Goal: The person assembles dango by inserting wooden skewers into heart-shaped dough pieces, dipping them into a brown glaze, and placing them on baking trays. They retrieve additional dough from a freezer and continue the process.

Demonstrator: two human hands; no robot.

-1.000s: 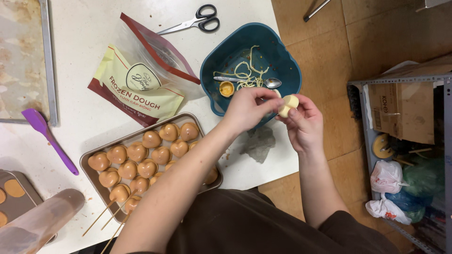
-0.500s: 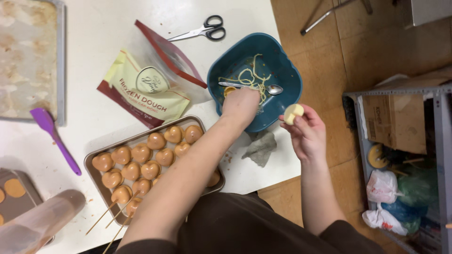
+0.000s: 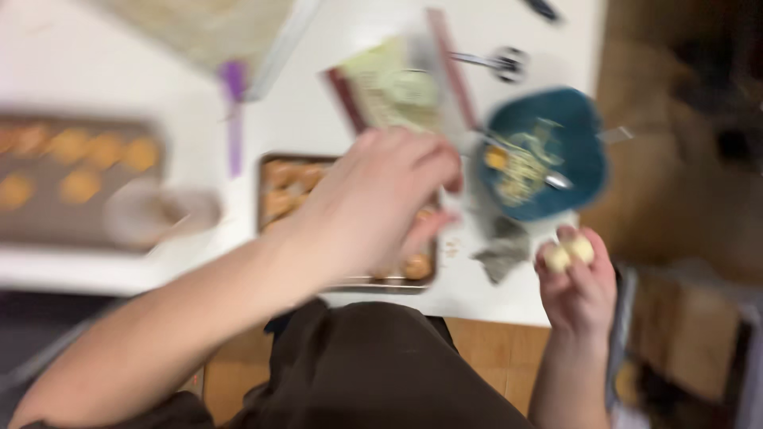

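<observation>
Right hand (image 3: 579,286): your grip is closing on a pale dough ball (image 3: 569,253), off the surface's edge.
Left hand (image 3: 381,202): hovering over the baking tray (image 3: 270,171) (blurred; grip state unclear).
Relation: teal bowl (image 3: 548,151) is lying up-left of the ball, your left hand nearer.

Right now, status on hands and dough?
Right hand grips pale dough ball beside teal bowl. Left hand over tray, grip unclear. View blurred.

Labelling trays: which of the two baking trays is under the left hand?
The near tray beside the teal bowl; the left hand hangs over its dough balls. The other tray lies far left, untouched.
</observation>
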